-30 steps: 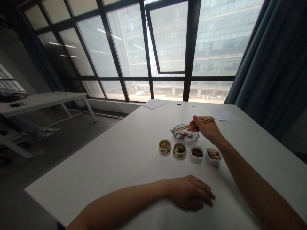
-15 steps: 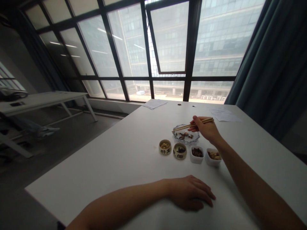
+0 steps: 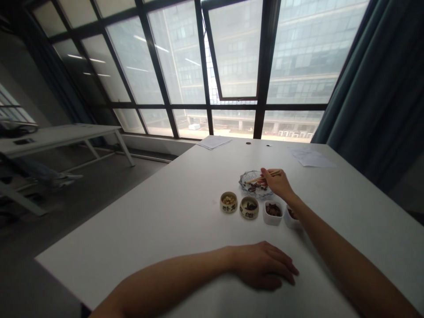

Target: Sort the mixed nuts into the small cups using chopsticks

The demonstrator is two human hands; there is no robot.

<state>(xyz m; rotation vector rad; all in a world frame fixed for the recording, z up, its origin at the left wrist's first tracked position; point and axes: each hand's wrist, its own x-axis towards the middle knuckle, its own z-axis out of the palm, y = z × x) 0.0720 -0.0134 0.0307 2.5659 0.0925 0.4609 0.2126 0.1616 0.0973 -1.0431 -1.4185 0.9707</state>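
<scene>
right hand [image 3: 277, 183] pinching chopsticks [image 3: 255, 179]; lower over glass dish [image 3: 247, 185]; left hand [image 3: 263, 270] spread on table [image 3: 149, 221]

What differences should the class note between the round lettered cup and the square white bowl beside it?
The round lettered cup has a circular rim, while the square white bowl has a rounded-square one. The cup is cream with dark characters on its side; the bowl is plain white. The bowl looks slightly wider than the cup. Both stand upright on the white table and hold dark food pieces.
</scene>
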